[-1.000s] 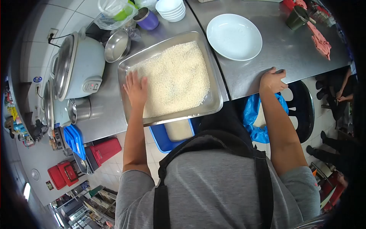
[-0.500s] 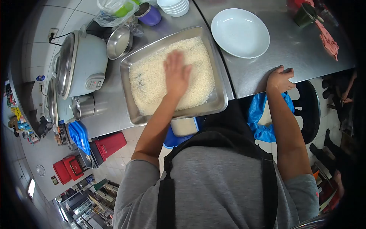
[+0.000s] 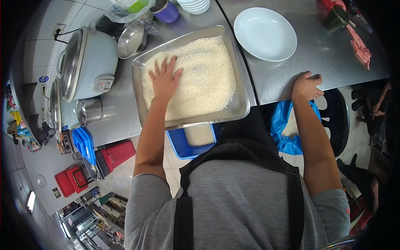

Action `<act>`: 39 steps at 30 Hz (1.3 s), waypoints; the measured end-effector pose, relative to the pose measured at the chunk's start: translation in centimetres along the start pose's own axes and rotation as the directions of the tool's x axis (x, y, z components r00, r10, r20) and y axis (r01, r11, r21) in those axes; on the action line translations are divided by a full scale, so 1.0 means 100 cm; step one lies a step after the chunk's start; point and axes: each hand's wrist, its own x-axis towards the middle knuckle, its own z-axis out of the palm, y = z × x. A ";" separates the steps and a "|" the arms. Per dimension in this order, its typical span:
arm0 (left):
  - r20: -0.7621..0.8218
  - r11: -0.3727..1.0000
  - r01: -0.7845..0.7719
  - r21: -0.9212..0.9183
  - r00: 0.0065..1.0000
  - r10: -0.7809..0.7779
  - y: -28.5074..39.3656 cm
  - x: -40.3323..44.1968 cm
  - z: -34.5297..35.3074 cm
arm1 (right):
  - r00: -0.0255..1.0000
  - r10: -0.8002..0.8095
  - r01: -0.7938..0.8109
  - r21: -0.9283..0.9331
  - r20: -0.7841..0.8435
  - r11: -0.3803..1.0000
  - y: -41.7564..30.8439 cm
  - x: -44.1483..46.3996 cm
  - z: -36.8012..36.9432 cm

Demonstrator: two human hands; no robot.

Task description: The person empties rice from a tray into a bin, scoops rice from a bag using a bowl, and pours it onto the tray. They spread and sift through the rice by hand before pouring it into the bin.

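Observation:
My left hand [image 3: 166, 81] lies palm down with spread fingers on the left part of a bed of white rice grains [image 3: 204, 77]. The rice fills most of a rectangular steel tray [image 3: 241, 106] on the counter. At the front edge of the steel table [image 3: 273, 85] rests my right hand [image 3: 307, 86], fingers bent and somewhat apart, with no object visible in it. A white oval plate [image 3: 265, 34] sits on the table beyond that hand.
At left stand a rice cooker [image 3: 93, 62], a steel bowl [image 3: 131, 41] and a steel pot [image 3: 89, 111]. Below the counter are a blue bin [image 3: 179, 143] and a blue bag [image 3: 282, 118]. A black chair [image 3: 339, 121] stands at right. A dark green cup [image 3: 335, 18] is at the back.
My left hand has moved left across the rice, and its fingers are spread wider. The rice surface looks more even. My right hand has stayed at the table edge.

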 end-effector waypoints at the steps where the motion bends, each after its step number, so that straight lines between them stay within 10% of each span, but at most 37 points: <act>1: 0.024 0.998 0.049 -0.033 0.999 -0.048 -0.007 -0.008 -0.003 | 1.000 -0.002 0.002 0.002 -0.002 1.000 0.000 0.000 0.001; 10: 0.197 0.926 0.279 -0.254 0.952 -0.233 0.034 -0.058 -0.006 | 1.000 -0.003 0.003 0.013 -0.010 1.000 0.003 0.002 0.005; 23: 0.098 0.844 -0.330 -0.422 0.909 0.404 0.092 -0.076 -0.035 | 1.000 0.011 -0.011 0.012 0.015 1.000 0.003 0.004 0.006; 32: 0.076 0.962 -0.032 -0.272 0.996 0.054 -0.024 -0.118 -0.047 | 1.000 0.008 -0.008 -0.010 -0.022 1.000 0.004 0.007 0.012; 39: 0.102 0.949 0.098 -0.299 0.992 -0.070 0.011 -0.138 -0.050 | 1.000 0.007 -0.007 0.014 -0.014 1.000 0.004 0.005 0.009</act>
